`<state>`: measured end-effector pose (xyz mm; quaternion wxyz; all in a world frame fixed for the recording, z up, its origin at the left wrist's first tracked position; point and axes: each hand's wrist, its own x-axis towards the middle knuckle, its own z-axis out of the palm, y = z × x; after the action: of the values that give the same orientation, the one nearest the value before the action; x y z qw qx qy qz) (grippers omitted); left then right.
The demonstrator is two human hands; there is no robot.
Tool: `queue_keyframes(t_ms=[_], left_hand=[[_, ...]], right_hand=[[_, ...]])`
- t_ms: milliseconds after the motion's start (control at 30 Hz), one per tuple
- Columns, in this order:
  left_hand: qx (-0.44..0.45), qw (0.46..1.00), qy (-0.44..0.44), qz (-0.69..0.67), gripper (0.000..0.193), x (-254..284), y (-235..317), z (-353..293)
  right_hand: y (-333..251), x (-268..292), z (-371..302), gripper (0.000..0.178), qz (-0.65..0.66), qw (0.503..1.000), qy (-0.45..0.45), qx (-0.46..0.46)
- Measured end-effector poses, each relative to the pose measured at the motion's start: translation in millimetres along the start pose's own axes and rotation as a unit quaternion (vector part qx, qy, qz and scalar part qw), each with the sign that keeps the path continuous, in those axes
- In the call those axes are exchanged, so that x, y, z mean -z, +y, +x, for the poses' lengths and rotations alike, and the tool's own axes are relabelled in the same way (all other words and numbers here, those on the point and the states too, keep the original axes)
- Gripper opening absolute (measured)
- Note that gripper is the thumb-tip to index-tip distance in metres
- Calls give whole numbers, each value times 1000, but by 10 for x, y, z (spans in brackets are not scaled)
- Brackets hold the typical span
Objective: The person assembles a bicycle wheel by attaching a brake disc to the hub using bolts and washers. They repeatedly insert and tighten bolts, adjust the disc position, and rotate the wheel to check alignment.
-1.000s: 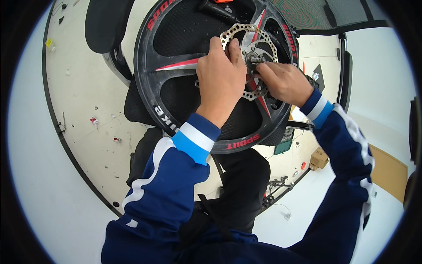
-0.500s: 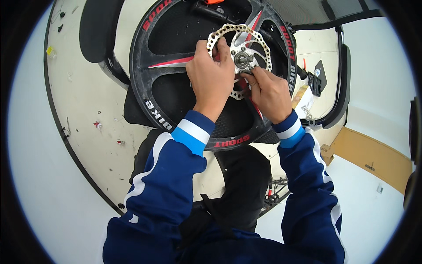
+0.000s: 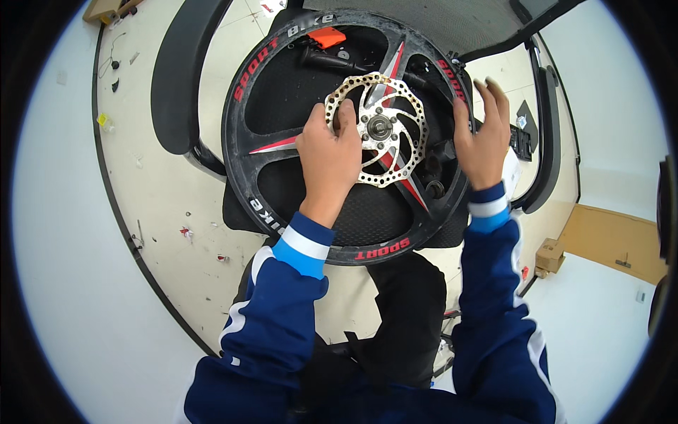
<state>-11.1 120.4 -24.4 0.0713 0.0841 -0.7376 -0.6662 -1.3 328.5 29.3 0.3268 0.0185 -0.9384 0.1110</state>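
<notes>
A bicycle wheel (image 3: 235, 166), dark with red-and-white spokes, lies flat on a black chair seat (image 3: 353, 220). At its middle sits a drilled metal brake disc (image 3: 366, 178) around the hub (image 3: 379, 127). My left hand (image 3: 328, 159) is closed on the disc's left edge, thumb and fingers pinching the ring. My right hand (image 3: 484, 148) is over the wheel's right rim, its fingers apart and holding nothing. Several bolt heads ring the hub.
Through the wheel's gaps show a black handle-like part (image 3: 332, 62), an orange piece (image 3: 326, 37) and a dark ring-shaped part (image 3: 436, 189). Armrests (image 3: 173, 85) flank the wheel. A black case (image 3: 521, 143) lies beyond the right rim. Small scraps dot the floor.
My right hand has left the hub area and moved right to the rim, its fingers opening. My left hand stays on the disc. The wheel sits lower in view.
</notes>
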Motion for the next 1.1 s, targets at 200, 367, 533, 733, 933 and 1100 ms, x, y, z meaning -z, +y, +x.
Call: queue_keyframes(t_ms=[200, 367, 533, 733, 933, 1100], left_hand=[[32, 998, -14, 49, 41, 78, 129, 136], [-63, 987, 67, 129, 46, -109, -266, 185], [24, 987, 97, 129, 55, -64, 28, 228], [-25, 989, 66, 133, 56, 149, 736, -175], [-177, 979, 100, 11, 55, 222, 1470, -628], [-359, 920, 155, 1, 57, 430, 2754, -1306]], right_hand=[[-418, -230, -212, 41, 288, 887, -160, -325], [-193, -791, -371, 51, 448, 777, -153, -416], [-489, -716, -96, 61, 306, 795, -162, -499], [-823, 96, -23, 62, 269, 864, -20, -426], [-1057, 1383, 193, 55, 297, 881, 56, -364], [-1378, 2835, 260, 56, 312, 885, 188, -289]])
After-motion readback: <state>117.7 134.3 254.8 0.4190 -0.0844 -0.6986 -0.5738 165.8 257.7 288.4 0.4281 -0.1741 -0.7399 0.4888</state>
